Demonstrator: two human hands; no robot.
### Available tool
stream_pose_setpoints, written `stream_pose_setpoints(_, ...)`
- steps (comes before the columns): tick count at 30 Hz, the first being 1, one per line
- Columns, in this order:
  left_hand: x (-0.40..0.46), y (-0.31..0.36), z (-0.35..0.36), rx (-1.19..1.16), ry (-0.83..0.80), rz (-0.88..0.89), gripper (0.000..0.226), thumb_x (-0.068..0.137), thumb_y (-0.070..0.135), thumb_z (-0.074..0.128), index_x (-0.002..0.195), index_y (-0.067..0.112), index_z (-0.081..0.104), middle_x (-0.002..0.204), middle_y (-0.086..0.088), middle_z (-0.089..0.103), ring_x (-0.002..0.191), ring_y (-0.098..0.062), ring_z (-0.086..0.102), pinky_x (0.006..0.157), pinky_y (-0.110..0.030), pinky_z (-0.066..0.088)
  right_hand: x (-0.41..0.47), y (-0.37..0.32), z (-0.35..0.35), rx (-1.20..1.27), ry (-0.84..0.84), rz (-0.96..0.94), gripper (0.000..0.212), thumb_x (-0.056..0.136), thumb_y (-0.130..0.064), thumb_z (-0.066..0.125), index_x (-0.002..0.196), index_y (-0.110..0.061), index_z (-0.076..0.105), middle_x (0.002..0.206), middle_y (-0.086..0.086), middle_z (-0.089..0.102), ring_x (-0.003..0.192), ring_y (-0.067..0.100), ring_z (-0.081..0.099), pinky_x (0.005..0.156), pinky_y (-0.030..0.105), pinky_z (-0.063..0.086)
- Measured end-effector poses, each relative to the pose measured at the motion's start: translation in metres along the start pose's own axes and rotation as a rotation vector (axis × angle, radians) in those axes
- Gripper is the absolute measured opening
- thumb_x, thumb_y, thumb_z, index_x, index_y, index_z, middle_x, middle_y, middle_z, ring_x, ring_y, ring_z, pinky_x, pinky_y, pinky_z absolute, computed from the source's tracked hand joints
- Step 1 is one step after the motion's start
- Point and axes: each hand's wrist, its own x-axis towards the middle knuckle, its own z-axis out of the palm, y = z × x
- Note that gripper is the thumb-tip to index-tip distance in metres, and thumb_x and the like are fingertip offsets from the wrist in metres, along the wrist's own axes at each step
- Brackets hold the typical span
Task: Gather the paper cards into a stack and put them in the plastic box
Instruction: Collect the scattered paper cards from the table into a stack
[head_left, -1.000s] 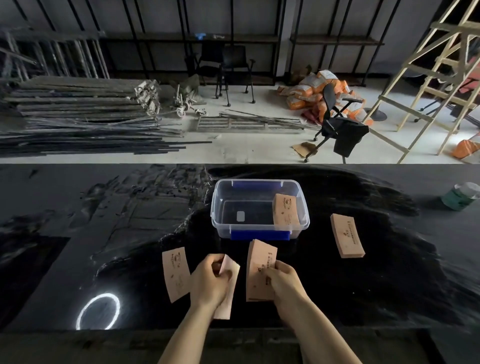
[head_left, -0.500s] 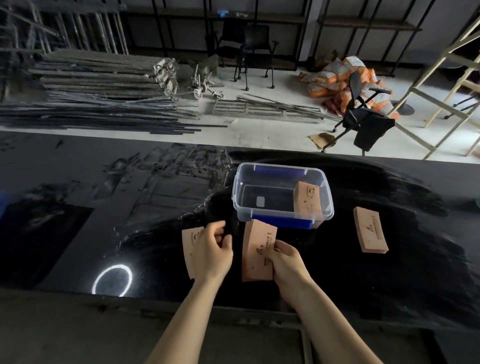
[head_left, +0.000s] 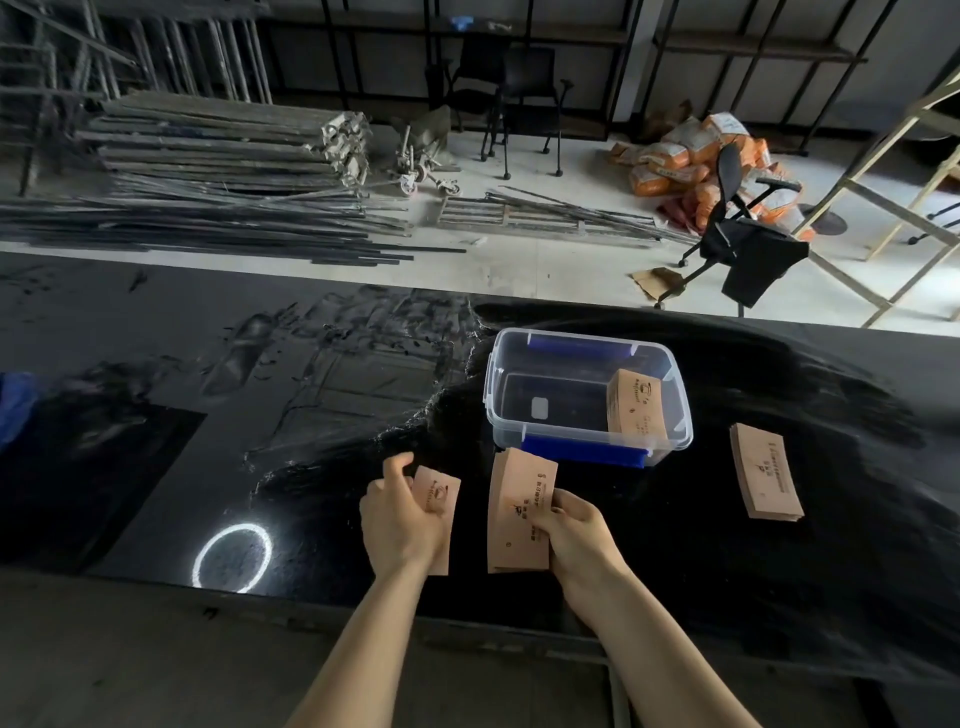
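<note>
A clear plastic box (head_left: 586, 336) with blue latches stands on the black table (head_left: 311, 395), with one stack of tan paper cards (head_left: 636, 409) leaning inside at its right end. My right hand (head_left: 576, 535) grips a thick stack of cards (head_left: 519, 512) just in front of the box. My left hand (head_left: 402, 514) holds a few cards (head_left: 441, 499) a little to the left. Another card stack (head_left: 766, 470) lies flat on the table to the right of the box.
A bright ring of reflected light (head_left: 232, 557) shows on the table near its front edge. Beyond the far edge, the floor holds metal bars (head_left: 208, 171), chairs (head_left: 737, 244), orange sacks (head_left: 685, 156) and a wooden ladder frame (head_left: 893, 197).
My left hand has picked up the loose cards that lay at the left, and none lie there now. The view has shifted, so the box sits further right in the frame.
</note>
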Motion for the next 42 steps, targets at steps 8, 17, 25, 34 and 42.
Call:
stream_pose_setpoints(8, -0.010, 0.023, 0.003, -0.788, -0.169, -0.137, 0.038, 0.080, -0.004, 0.081, 0.100, 0.026, 0.070, 0.099, -0.003, 0.074, 0.085, -0.011, 0.071, 0.073, -0.022, 0.053, -0.002, 0.001, 0.003, 0.028, -0.019, -0.017, 0.025, 0.102, -0.002, 0.059, 0.093, -0.015, 0.078, 0.095, 0.012, 0.082, 0.103, 0.040, 0.074, 0.097, 0.061, 0.058)
stream_pose_setpoints(17, -0.043, 0.049, 0.038, -0.587, -0.413, -0.072, 0.029, 0.088, 0.026, 0.079, 0.115, 0.023, 0.067, 0.111, -0.002, 0.075, 0.106, -0.021, 0.072, 0.096, -0.050, 0.060, -0.005, 0.004, -0.042, 0.022, 0.081, -0.063, 0.023, 0.101, -0.001, 0.059, 0.102, -0.016, 0.078, 0.092, 0.008, 0.084, 0.094, 0.030, 0.078, 0.084, 0.047, 0.065)
stream_pose_setpoints(25, -0.093, 0.124, 0.105, -0.240, -0.718, 0.090, 0.044, 0.086, 0.035, 0.079, 0.127, 0.026, 0.063, 0.122, 0.002, 0.074, 0.106, -0.015, 0.073, 0.094, -0.040, 0.063, 0.000, -0.001, -0.135, -0.067, 0.373, -0.083, 0.026, 0.101, -0.005, 0.054, 0.111, -0.019, 0.073, 0.101, 0.009, 0.080, 0.089, 0.028, 0.079, 0.080, 0.052, 0.067)
stream_pose_setpoints(34, -0.109, 0.220, 0.178, -0.161, -0.703, 0.168, 0.048, 0.090, 0.032, 0.076, 0.133, 0.020, 0.060, 0.131, -0.003, 0.071, 0.115, -0.019, 0.069, 0.097, -0.032, 0.058, 0.031, -0.030, -0.236, -0.193, 0.654, -0.212, 0.028, 0.086, -0.014, 0.080, 0.111, -0.017, 0.069, 0.096, 0.002, 0.078, 0.083, 0.019, 0.076, 0.077, 0.040, 0.066)
stream_pose_setpoints(42, -0.092, 0.256, 0.214, 0.029, -0.549, 0.287, 0.038, 0.092, 0.029, 0.071, 0.128, 0.021, 0.065, 0.124, -0.002, 0.075, 0.115, -0.023, 0.070, 0.098, -0.035, 0.056, 0.069, -0.059, -0.263, -0.328, 0.677, -0.268, 0.027, 0.085, -0.021, 0.085, 0.111, -0.021, 0.078, 0.080, -0.011, 0.070, 0.076, 0.014, 0.071, 0.070, 0.024, 0.055)
